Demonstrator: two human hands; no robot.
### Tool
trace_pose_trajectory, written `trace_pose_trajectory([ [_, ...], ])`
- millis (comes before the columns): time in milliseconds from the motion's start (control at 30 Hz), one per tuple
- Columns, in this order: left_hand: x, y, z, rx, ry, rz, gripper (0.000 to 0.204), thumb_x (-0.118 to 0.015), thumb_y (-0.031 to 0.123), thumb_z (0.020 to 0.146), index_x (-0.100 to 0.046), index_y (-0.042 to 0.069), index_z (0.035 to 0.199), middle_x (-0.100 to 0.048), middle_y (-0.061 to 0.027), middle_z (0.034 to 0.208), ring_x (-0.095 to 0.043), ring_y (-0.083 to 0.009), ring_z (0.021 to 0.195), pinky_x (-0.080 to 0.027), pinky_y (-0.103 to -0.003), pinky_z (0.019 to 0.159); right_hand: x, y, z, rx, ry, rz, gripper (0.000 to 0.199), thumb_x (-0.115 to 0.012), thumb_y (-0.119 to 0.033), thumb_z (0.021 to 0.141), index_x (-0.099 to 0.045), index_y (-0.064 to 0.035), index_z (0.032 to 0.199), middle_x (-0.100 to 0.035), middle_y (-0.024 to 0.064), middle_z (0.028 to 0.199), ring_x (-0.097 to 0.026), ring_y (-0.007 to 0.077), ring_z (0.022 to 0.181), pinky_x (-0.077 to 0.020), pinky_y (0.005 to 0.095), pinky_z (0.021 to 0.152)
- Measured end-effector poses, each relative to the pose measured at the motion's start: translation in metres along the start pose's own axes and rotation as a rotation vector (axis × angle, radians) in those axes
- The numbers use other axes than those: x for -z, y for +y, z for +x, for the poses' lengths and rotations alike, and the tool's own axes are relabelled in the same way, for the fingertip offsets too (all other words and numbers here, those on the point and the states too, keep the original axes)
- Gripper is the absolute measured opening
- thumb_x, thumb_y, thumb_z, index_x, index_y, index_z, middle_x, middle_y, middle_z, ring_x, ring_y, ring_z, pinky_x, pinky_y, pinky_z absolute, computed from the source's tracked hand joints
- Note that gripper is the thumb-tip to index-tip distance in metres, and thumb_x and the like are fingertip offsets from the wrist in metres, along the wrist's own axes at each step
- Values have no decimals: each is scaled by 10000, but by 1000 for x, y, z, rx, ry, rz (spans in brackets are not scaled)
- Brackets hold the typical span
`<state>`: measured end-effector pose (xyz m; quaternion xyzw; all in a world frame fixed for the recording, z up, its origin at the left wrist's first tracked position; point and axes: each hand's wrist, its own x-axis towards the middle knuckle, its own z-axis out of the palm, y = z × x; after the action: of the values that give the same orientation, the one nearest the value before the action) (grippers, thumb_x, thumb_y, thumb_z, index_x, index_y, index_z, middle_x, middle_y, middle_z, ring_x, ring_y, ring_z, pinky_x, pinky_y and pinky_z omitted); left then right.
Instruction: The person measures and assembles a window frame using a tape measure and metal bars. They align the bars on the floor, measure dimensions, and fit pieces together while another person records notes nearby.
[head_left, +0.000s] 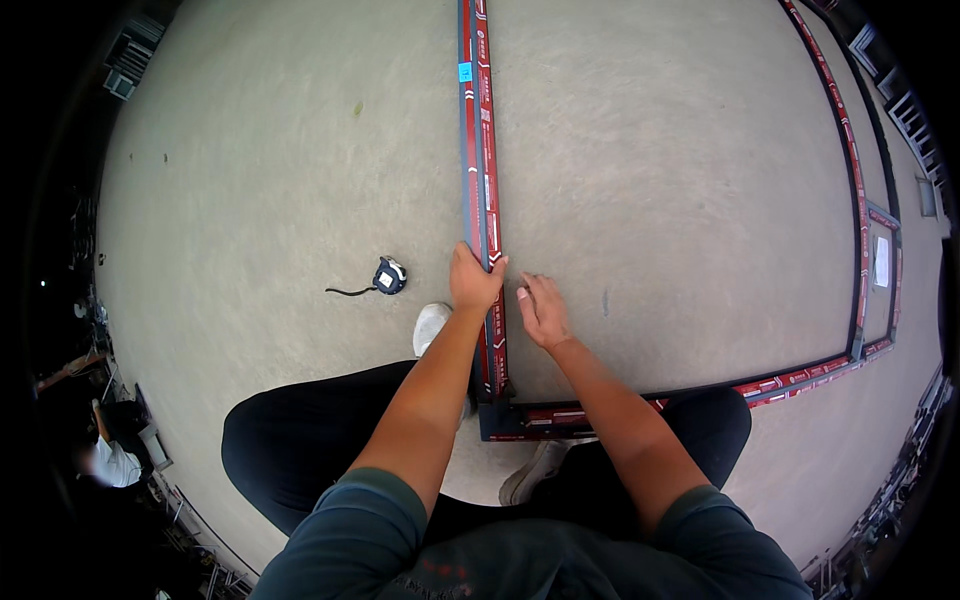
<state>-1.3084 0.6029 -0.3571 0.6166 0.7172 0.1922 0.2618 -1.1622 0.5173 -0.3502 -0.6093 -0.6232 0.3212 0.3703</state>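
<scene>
A large grey window frame [472, 150] covered in red and white protective film lies on the floor, one long bar running away from me. My left hand [475, 280] is closed round that bar near its close end, thumb on the right side and fingers over the left. Just right of the bar hovers my right hand [543, 312], its fingers stretched out and holding nothing. Whether its fingertips touch anything cannot be made out. A blue tag [465, 72] is stuck on the bar farther off. The frame's near corner [497, 415] sits between my legs.
On the floor to the left is a dark blue and white tape measure [390, 276] with a black strap. At right, a white paper sheet [881, 262] lies at the frame's narrow section. Metal frames [910, 125] stand far right. A person [115, 460] is low at the left edge.
</scene>
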Motion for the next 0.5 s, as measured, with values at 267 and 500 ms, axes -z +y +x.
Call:
trace_pose_trajectory([
  [267,-5,4,-7,6,27,-109,570,-798,234,752,-480,-9,1157,-572,-211,1077,-560,-415,1047,-463,-490,892,69,14,211,390,425,207,536,-383,-211,1002,-332,15,1486,-402,200,1476,-418,328,1338,-384,411,1065],
  [500,-3,1,-5,20,26,-157,589,-801,222,750,-479,-6,1188,-566,-203,1067,-556,-406,1038,-468,-469,882,73,-11,271,557,742,211,636,-305,-353,1021,-222,6,1539,-242,190,1588,-243,327,1465,-210,453,1177],
])
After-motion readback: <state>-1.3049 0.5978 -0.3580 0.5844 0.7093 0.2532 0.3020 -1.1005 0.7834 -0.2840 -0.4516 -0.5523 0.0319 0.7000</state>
